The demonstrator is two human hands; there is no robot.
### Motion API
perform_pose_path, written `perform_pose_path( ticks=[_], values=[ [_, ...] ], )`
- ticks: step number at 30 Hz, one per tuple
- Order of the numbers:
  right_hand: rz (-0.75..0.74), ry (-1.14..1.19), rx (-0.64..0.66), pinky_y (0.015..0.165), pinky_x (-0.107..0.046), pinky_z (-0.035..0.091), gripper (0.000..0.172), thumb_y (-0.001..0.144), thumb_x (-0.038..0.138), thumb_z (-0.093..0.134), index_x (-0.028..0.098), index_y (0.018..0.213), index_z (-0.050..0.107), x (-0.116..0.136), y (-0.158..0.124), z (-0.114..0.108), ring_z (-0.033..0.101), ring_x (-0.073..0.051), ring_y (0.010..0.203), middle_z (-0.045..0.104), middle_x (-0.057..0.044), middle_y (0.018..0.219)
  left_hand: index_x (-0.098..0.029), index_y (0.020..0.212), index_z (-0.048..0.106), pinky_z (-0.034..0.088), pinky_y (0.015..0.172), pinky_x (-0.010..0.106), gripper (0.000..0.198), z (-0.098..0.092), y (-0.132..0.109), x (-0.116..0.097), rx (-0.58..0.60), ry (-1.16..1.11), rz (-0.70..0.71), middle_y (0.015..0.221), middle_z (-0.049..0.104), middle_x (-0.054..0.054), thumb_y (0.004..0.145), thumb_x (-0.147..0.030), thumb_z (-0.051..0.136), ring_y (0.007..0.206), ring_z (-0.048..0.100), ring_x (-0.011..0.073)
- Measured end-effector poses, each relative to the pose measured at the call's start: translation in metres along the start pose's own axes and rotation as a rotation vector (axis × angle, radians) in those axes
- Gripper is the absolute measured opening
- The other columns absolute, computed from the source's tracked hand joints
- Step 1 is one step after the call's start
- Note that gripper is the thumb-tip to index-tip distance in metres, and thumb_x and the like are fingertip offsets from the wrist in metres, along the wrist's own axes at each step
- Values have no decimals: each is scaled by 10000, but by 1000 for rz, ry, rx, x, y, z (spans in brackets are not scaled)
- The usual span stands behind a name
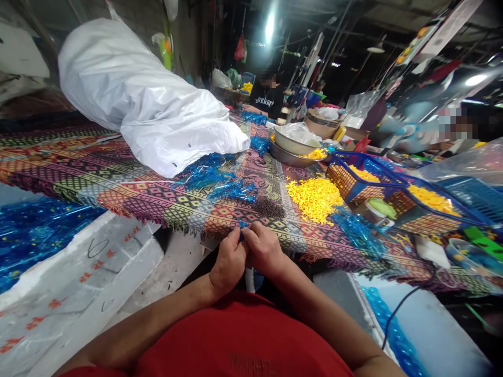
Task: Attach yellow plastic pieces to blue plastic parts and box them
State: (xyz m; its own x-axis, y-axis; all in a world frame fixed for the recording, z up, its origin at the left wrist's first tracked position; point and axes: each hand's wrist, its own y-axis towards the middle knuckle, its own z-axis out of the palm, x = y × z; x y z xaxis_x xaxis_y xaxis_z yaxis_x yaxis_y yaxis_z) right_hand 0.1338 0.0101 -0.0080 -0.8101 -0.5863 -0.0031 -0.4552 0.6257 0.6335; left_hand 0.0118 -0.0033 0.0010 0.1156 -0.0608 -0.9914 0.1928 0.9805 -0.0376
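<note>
Nearest, below a red shirt front (239,337) at six o'clock, the two forearms reach in to the near edge of the table. The left hand (230,262) has thumb and forefinger closed on a small blue piece (241,225) at the meeting point of both hands, just off the cloth's edge. The right hand (265,248), fingers curled, presses against its partner and seems to pinch the same piece, though its fingertips are hidden from above.

Taking the hands as the dial's centre, a white foam box (86,283) with red marks stands at nine o'clock, and another box (440,324) with blue plastic in it at four. On the patterned cloth (188,212), a dark heap of tiny pieces (269,207) lies near at one o'clock, a yellow heap (314,199) at two, crumpled blue plastic (359,230) at three, and more blue film (220,180) at eleven.

Further off at two o'clock, a blue basket (341,180) holds yellow pieces; stacked bowls (288,156) sit at one. A large white sack (157,104) sprawls at eleven. Far off at twelve, a person in a dark top (269,99) sits across the table.
</note>
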Motion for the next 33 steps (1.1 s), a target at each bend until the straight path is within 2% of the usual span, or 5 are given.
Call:
perform_pose_path(
  ticks=[7,14,18,25,33],
  values=[
    [68,159,130,607,-255,446,229,871,170,391,145,998,580,-9,-8,-11,534,-157,704,573,-78,822,-158,731,499,293,358,189,178,-1,10,17,135,-310,-158,509,525,-23,791,-325,485,373,428,81],
    [576,-281,72,713,-297,461,239,870,265,446,148,969,630,-124,-75,-67,601,-196,821,646,-104,921,-124,735,516,345,309,203,208,-7,18,19,223,-472,-253,641,607,46,773,-328,529,411,568,139],
    [776,-715,342,619,-304,414,255,862,284,440,140,942,634,-178,-101,-93,588,-231,792,640,-136,920,-121,748,516,381,314,209,205,-2,14,16,248,-475,-255,716,587,33,760,-322,551,451,596,144],
    [758,-742,650,663,-315,412,238,815,140,434,130,970,613,-198,-99,-93,569,-263,898,632,-162,922,-122,746,507,382,311,202,213,1,8,14,268,-437,-249,720,575,24,750,-329,557,443,590,131],
    [847,-429,271,774,-349,439,332,790,204,456,138,1065,629,-203,-113,-98,590,-253,924,654,-147,1024,-130,753,490,382,308,202,190,4,9,13,258,-414,-251,716,581,23,755,-311,549,447,590,132]
  ],
)
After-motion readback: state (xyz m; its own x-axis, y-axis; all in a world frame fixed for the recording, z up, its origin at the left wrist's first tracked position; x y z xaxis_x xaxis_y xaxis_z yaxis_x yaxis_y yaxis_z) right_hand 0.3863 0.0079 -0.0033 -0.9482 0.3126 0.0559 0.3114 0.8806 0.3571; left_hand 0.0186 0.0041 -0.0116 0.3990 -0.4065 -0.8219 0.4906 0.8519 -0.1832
